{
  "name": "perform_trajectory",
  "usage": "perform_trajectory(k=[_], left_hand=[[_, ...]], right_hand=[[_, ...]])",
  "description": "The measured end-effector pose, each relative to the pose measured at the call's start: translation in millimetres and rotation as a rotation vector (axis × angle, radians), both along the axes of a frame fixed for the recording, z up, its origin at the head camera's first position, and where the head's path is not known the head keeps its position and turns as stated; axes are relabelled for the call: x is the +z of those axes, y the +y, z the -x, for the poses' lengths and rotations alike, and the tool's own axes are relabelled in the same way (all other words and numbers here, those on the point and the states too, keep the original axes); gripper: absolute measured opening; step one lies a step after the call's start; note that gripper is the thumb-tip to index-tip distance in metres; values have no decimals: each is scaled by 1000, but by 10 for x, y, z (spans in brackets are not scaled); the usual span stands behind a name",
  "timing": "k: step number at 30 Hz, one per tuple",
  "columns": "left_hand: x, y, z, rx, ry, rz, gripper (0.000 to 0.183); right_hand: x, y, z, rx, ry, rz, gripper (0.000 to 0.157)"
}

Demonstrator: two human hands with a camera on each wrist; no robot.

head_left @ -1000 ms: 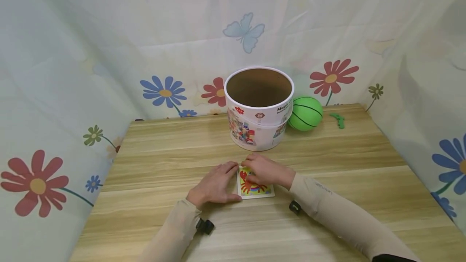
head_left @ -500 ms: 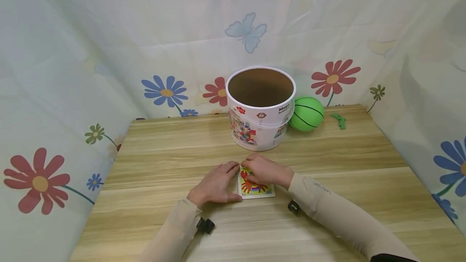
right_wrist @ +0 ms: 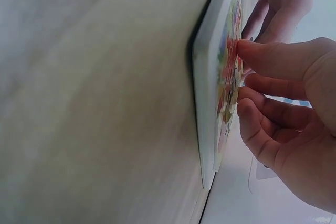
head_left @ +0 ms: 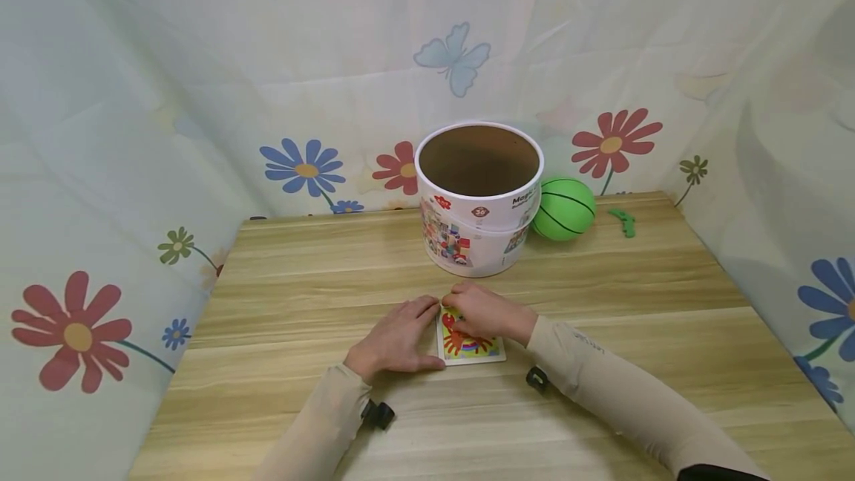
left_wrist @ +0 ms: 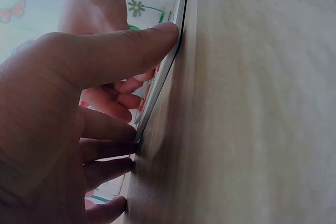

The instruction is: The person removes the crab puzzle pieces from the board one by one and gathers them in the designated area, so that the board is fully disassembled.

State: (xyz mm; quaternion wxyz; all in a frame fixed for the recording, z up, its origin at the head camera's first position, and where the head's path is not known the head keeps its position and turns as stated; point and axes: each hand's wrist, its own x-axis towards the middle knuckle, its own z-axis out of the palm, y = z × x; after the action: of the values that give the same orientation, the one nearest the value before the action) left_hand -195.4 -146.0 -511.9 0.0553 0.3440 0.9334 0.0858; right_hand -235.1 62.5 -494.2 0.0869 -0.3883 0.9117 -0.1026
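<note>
A small square jigsaw puzzle (head_left: 470,351) with a red crab on yellow and a pale frame lies on the table. My left hand (head_left: 398,338) spans its left side, thumb on the near corner and fingertips at the far corner. In the left wrist view the thumb (left_wrist: 167,29) rests on the frame's edge, with the other fingers fairly straight. My right hand (head_left: 493,314) is over the puzzle's upper part, fingers bent. The right wrist view shows thumb and fingertips on the picture (right_wrist: 229,80); I cannot tell whether they pinch a piece.
A white printed bucket (head_left: 477,243) stands behind the puzzle, its open top showing a brown inside. To its right sit a green ball (head_left: 564,209) with black lines and a small green toy piece (head_left: 624,223). Flowered cloth (head_left: 334,36) hangs around the wooden table (head_left: 300,273).
Both hands stay in place on the puzzle with hardly any motion. The head view has shifted very slightly.
</note>
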Motion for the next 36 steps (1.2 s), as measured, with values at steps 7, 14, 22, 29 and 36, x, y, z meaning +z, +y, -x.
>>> perform_trajectory(k=[7,14,22,29,36], left_hand=[[-24,-4,-4,4,1,4,101],[-37,-10,-4,14,-15,18,101],[-37,-11,4,24,-28,25,101],[-37,-15,7,24,-25,26,101],[-14,-9,5,7,-5,28,102]], right_hand=[[-4,-11,-4,0,-17,10,40],[-4,-22,-12,-12,-38,10,41],[-15,-25,8,-11,-48,19,39],[3,-25,15,-26,-77,39,38],[-3,-17,14,-33,-46,63,34]])
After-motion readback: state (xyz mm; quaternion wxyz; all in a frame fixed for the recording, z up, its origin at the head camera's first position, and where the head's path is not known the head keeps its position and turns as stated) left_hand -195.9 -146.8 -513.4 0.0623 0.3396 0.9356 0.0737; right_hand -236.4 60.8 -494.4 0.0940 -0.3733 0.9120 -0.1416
